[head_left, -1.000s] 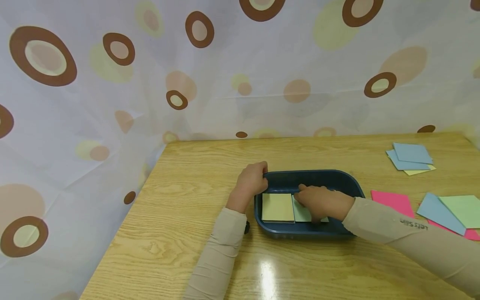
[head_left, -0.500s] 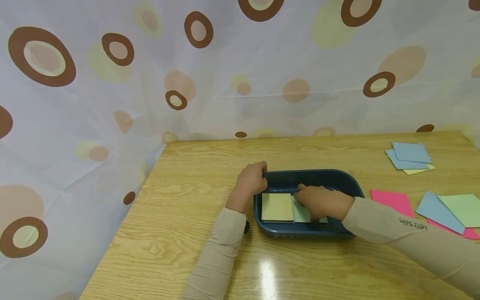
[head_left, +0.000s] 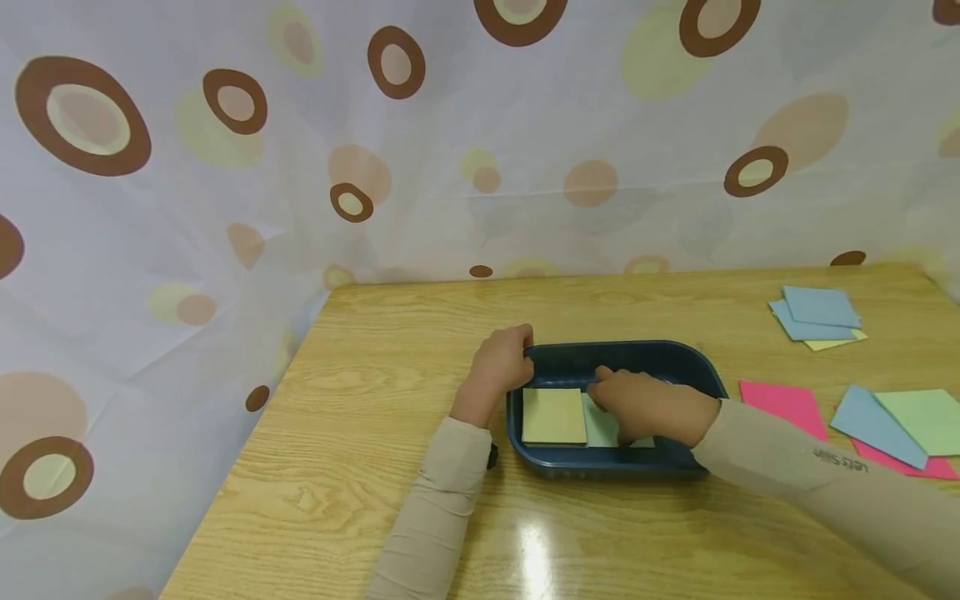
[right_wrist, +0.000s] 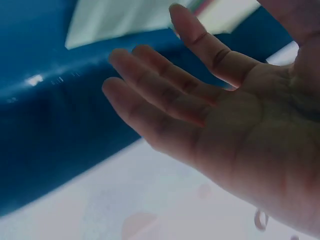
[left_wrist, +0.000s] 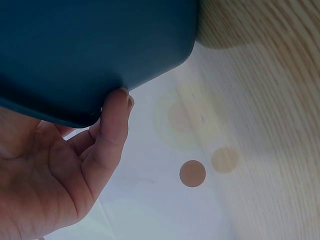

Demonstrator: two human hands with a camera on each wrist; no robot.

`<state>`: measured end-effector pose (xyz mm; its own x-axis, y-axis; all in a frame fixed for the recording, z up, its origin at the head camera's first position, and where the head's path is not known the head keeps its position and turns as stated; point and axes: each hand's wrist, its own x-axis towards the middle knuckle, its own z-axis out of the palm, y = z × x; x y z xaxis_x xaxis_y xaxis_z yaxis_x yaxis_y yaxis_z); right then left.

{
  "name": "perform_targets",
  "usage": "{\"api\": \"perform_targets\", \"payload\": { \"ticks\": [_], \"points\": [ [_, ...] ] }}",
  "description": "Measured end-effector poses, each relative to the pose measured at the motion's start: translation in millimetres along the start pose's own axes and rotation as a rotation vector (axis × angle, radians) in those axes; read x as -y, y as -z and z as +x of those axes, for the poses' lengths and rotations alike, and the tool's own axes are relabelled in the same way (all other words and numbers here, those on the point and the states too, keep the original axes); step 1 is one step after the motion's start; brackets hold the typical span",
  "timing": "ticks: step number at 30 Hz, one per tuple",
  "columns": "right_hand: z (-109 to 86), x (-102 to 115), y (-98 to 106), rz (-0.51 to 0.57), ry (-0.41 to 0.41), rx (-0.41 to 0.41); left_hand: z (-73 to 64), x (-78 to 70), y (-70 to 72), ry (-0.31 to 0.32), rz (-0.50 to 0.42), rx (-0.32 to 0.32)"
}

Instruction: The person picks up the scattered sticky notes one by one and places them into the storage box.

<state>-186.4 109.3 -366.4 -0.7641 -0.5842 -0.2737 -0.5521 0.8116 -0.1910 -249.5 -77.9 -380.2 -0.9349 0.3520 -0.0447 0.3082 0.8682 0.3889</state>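
A dark blue plastic basin [head_left: 600, 461] stands on the table. My left hand [head_left: 501, 362] grips its left end by the far corner; in the left wrist view, fingers [left_wrist: 112, 125] curl against the basin's outer wall. Inside lie a stack of yellow square paper notes [head_left: 554, 415] at the left and pale green notes [head_left: 602, 427] beside it. My right hand [head_left: 652, 404] reaches in over the green notes, partly covering them. In the right wrist view its fingers [right_wrist: 150, 117] are loosely extended, and the index fingertip is at the edge of a pale note [right_wrist: 120, 20].
Right of the basin lie a pink note [head_left: 783, 407], a blue note [head_left: 879, 425] and a light green note [head_left: 926, 419], with pink beneath. Blue notes [head_left: 821, 307] over a yellow one lie farther back. A patterned curtain [head_left: 480, 150] borders the table [head_left: 337, 450] behind and left.
My right forearm has shifted slightly right and down, while the hand stays over the green notes. The left hand, basin and notes look unmoved.
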Motion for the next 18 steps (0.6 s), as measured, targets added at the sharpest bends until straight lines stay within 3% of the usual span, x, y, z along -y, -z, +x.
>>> {"api": "perform_targets", "payload": {
  "ticks": [10, 14, 18],
  "points": [
    [-40.1, -1.7, 29.0, 0.043, 0.098, -0.290, -0.9, 0.7, 0.4, -0.016, -0.003, -0.005],
    [-58.1, -17.8, 37.4, 0.051, 0.064, -0.413, -1.2, 0.8, 0.2, -0.018, -0.011, -0.007],
    [-77.7, -42.3, 42.7, 0.085, -0.047, -0.477, -0.9, 0.8, -0.8, -0.017, -0.014, -0.009]
  ]
}}
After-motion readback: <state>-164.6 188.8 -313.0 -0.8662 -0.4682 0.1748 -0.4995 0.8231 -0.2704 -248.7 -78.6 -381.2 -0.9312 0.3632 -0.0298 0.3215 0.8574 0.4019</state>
